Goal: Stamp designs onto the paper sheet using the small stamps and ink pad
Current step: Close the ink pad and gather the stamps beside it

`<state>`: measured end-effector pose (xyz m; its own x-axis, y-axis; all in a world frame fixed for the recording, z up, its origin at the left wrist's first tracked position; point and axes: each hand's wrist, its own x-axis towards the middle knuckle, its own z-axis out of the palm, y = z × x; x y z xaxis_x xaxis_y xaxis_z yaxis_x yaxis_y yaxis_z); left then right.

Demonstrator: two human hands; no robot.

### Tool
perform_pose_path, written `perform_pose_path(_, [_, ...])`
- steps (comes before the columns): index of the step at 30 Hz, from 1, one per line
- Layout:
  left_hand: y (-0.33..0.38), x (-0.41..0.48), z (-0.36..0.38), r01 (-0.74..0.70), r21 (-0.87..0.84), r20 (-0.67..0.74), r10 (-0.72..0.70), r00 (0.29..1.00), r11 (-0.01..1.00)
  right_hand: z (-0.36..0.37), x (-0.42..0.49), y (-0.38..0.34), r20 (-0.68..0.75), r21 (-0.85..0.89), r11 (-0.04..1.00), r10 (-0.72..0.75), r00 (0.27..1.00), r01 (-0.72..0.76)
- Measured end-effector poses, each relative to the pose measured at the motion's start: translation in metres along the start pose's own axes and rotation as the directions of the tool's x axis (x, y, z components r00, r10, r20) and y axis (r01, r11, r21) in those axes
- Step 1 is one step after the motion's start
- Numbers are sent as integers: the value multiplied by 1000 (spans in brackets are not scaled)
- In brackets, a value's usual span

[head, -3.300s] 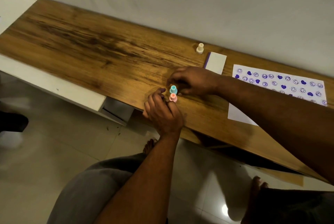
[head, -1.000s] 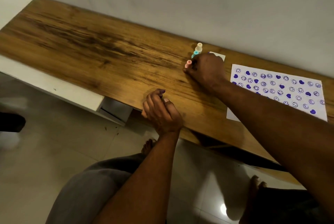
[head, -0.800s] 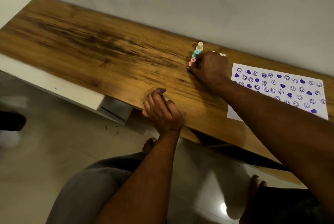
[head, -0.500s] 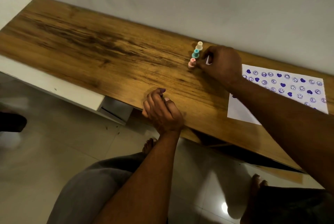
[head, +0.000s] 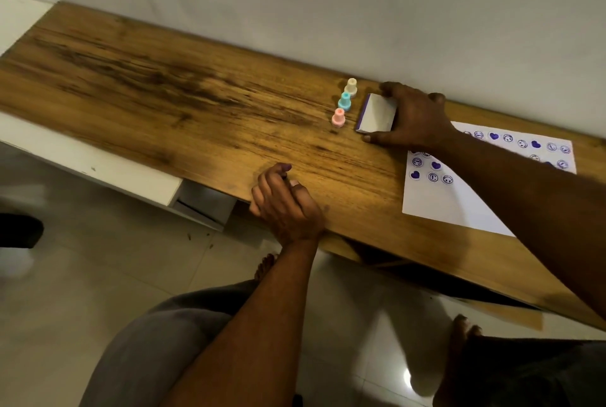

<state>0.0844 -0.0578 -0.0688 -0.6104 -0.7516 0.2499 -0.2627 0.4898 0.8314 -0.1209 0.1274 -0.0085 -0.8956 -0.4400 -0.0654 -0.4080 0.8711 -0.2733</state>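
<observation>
Right hand has left the three stamps lined up and now clasps the ink pad; left hand stays curled, empty.

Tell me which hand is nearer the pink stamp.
Right. The right hand grips the ink pad just beside the pink stamp; the left hand rests curled at the table's near edge.

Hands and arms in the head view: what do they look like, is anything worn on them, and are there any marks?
Both forearms are bare up to the frame edge: no sleeves, gloves, watch or rings visible. The left hand has a purple stain on one fingertip. On the right hand no stain can be made out. Grey trousers cover the lap, and the feet are bare.
</observation>
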Motion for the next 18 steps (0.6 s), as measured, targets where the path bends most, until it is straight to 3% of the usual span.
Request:
perform_pose_path(9, [-1,0,0,-11,25,4,11,1000,1000,1,1,-1,-5,45,999,-21,1000,22])
perform_pose_path(15, [3,-4,-2,-22,91,27,19,999,996,-24,-42,19,-210,123,991,-23,978,50])
perform_pose_path(18, [17,-23,-1,-269,148,202,237,950,952,-39,-85,63,-172,81,996,48,984,-35])
